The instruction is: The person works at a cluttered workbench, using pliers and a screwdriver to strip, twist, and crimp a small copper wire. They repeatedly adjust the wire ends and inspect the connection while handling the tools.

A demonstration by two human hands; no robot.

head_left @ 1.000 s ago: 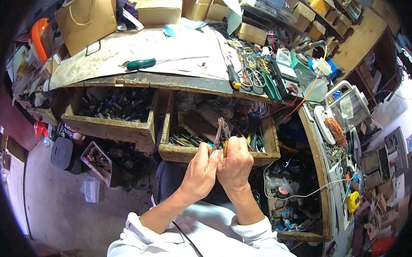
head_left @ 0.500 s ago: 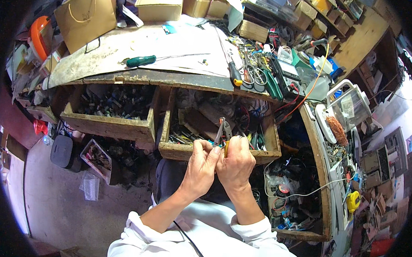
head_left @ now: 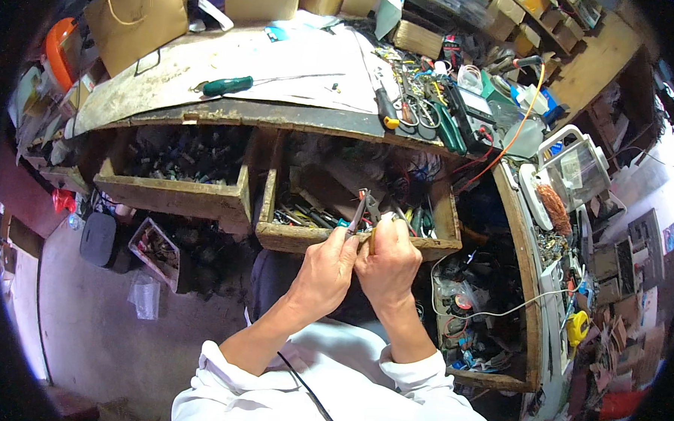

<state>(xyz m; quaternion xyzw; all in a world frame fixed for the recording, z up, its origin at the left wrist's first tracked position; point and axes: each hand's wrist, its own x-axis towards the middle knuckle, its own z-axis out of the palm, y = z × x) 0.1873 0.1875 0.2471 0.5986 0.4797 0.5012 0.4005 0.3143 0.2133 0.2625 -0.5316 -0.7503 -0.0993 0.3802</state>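
Note:
Above the front edge of the half-pulled wooden drawer (head_left: 351,242), my two hands work close together on a small pair of pliers (head_left: 363,208). Its grey metal jaws point away from me, and a small reddish bit shows at the tip. My right hand (head_left: 387,262) is closed around the pliers, its fingers covering most of the handles. From the other side, my left hand (head_left: 323,270) pinches at their left part with thumb and fingertips; whether something small is also in that pinch is hidden. Behind the hands, the drawer holds several pens or thin tools (head_left: 310,215) and wires.
A second drawer (head_left: 176,190) full of small dark parts stands pulled out to the left. On the bench lie a green-handled screwdriver (head_left: 228,85), a yellow-and-black screwdriver (head_left: 386,111) and a multimeter (head_left: 473,103). An open bin of cables (head_left: 483,307) is at right.
The view has shifted slightly. My hands stay together on the pliers; the right hand has turned a little, and the yellow handle part seen before is now mostly covered.

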